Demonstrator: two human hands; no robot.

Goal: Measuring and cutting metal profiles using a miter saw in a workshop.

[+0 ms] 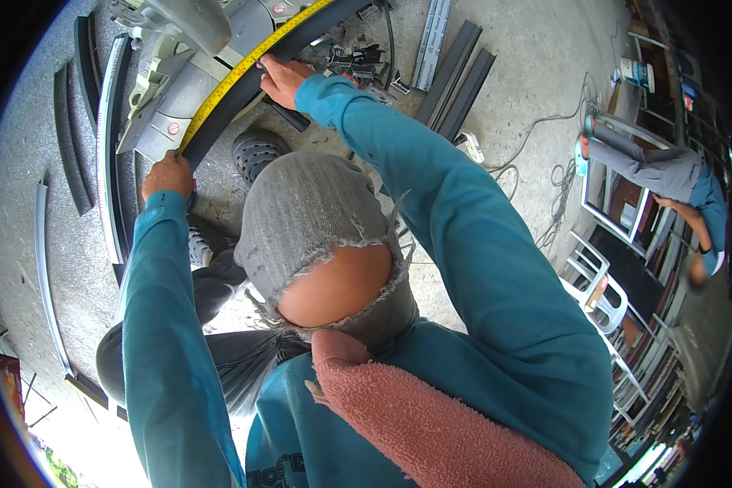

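Note:
A yellow tape measure blade (234,77) runs along a dark grey metal profile (229,107), which lies across the grey base of a cutting machine (193,91). My left hand (168,176) is closed round the near left end of the blade and profile. Farther along, my right hand (285,81) rests at the profile's edge beside the tape. Its fingers are pinched together, with a small dark bit showing at their tips that is too small to name. A short dark offcut (289,114) lies just below that hand.
Long profiles (110,154) lie on the floor at left. More dark lengths (457,81) and a pale printed strip (431,45) are at upper right, near small black offcuts (358,61). A cable (557,195) trails toward a white plastic chair (598,289). Another person (667,175) stands at far right.

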